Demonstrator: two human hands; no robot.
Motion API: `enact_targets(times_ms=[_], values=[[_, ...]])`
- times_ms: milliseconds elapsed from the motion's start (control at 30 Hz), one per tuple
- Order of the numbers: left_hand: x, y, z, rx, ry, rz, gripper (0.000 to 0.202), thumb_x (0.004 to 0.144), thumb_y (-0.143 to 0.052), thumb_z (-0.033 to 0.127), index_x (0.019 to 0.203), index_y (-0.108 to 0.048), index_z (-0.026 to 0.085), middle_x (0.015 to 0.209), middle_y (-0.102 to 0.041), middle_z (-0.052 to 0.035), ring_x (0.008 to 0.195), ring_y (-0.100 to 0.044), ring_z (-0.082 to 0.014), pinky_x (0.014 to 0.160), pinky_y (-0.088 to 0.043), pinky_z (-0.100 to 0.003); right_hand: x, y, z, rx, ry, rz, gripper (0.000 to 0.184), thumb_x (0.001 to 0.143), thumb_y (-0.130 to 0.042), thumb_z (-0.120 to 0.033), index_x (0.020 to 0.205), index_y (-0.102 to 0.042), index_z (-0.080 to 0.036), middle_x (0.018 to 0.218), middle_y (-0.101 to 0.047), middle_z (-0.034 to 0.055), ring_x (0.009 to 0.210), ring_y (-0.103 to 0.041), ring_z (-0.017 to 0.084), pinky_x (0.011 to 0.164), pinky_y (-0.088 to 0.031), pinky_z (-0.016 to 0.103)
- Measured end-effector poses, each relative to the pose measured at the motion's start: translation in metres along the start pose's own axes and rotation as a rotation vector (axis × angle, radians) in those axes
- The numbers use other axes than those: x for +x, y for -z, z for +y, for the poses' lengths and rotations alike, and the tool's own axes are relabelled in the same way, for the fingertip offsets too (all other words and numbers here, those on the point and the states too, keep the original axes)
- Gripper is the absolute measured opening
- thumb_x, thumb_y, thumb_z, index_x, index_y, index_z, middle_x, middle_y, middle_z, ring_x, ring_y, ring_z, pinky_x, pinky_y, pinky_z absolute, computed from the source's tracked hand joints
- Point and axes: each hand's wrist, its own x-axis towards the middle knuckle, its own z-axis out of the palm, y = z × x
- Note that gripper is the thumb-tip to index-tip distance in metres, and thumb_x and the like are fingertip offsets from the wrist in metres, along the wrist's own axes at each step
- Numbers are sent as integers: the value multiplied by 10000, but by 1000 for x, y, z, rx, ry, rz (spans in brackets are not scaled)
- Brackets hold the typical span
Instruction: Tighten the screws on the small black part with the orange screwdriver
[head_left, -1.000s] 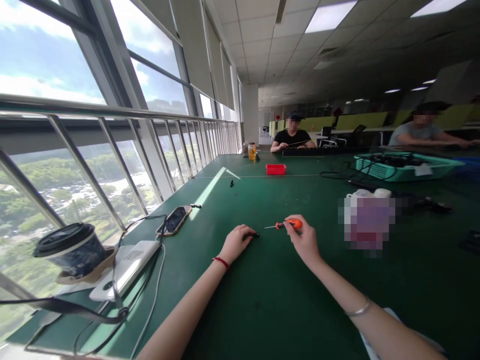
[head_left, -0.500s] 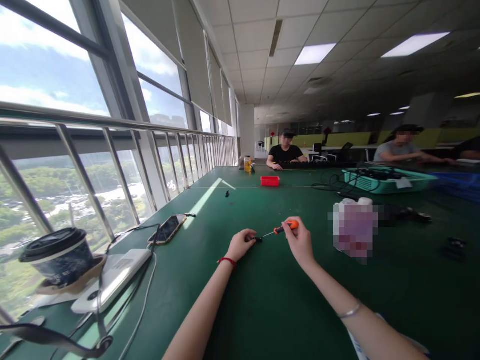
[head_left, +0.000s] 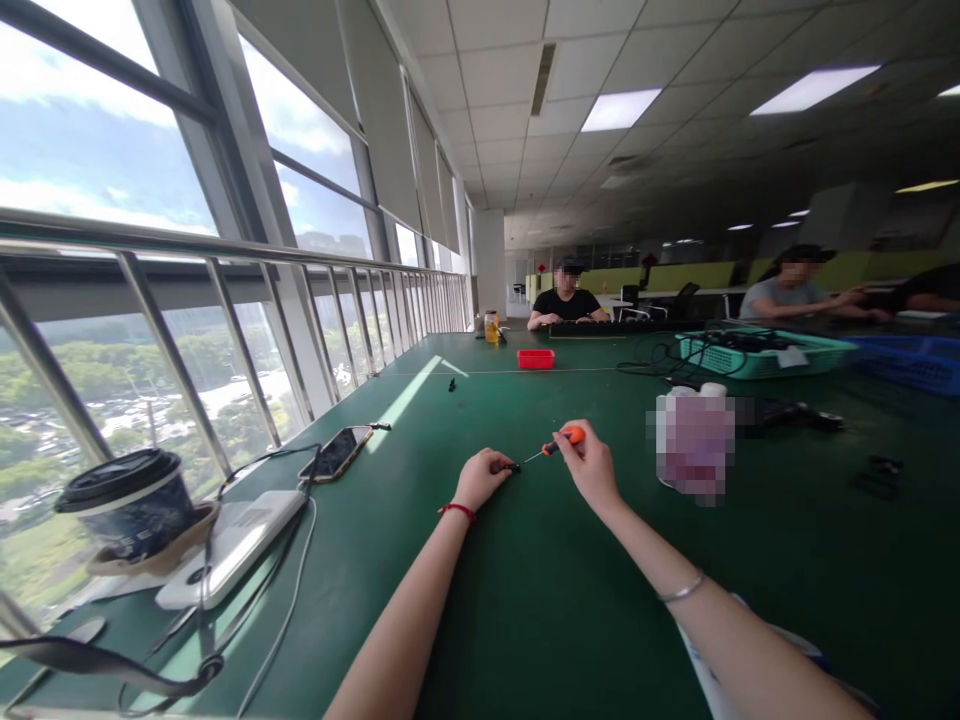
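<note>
My right hand (head_left: 592, 467) is closed round a small screwdriver (head_left: 559, 443) with an orange handle, its thin shaft slanting down to the left. The tip meets a small black part (head_left: 511, 467) that my left hand (head_left: 480, 475) pinches against the green table (head_left: 540, 580). A red cord is tied round my left wrist and a thin bracelet sits on my right forearm. Both hands are close together in the middle of the table.
Left of my hands lie a phone (head_left: 336, 452), a white device (head_left: 232, 545) with cables and a lidded coffee cup (head_left: 124, 500). A red tray (head_left: 535, 359) and a teal basket (head_left: 757, 352) stand further back. Two people sit at the far end. A railing runs along the window.
The screwdriver tip has moved left from clear of the black part to touching it. My hands have drawn closer together and the view has shifted slightly.
</note>
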Motion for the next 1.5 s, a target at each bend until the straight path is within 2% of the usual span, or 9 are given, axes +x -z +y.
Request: enact_targets(times_ms=[300, 500, 600, 800, 1167, 1500], values=[[3, -4, 1, 63, -23, 0, 184, 769, -614, 200, 916, -724, 187, 896, -626, -40, 785, -589, -152, 745, -478, -260, 2, -1, -4, -88, 147, -64, 381, 874, -406, -589, 867, -502, -221, 584, -545, -28, 483, -521, 130, 469, -381, 238], [-1, -6, 12, 308, -92, 66, 194, 771, -553, 152, 895, -697, 193, 901, -628, -42, 874, -580, -181, 796, -456, -281, 0, -2, -5, -130, 269, -32, 342, 886, -424, -547, 870, -521, -219, 587, -563, -18, 479, -531, 128, 460, -383, 234], [-1, -6, 15, 362, -111, 53, 210, 773, -528, 144, 909, -679, 194, 934, -631, -49, 909, -579, -190, 814, -454, -287, -3, -4, -7, -132, 293, -55, 316, 893, -426, -529, 880, -515, -226, 599, -561, -19, 479, -531, 129, 461, -389, 238], [-1, -7, 15, 351, -119, 38, 210, 786, -512, 156, 930, -659, 195, 945, -648, -45, 918, -583, -187, 813, -460, -283, -4, -5, -8, -156, 333, -57, 302, 890, -441, -514, 862, -518, -224, 571, -538, -30, 468, -524, 121, 456, -384, 229], [-2, -8, 13, 352, -147, 35, 213, 799, -507, 165, 943, -661, 195, 935, -645, -49, 907, -585, -190, 803, -470, -280, -4, -7, -3, -159, 310, -112, 291, 894, -443, -505, 899, -510, -222, 619, -540, -22, 514, -531, 132, 492, -400, 243], [3, -8, 3, 124, -61, 27, 186, 773, -579, 170, 901, -710, 206, 914, -667, -19, 861, -597, -165, 793, -486, -262, -3, -3, -1, -112, 280, -50, 272, 882, -469, -495, 846, -496, -227, 600, -553, -22, 490, -526, 127, 463, -390, 237]])
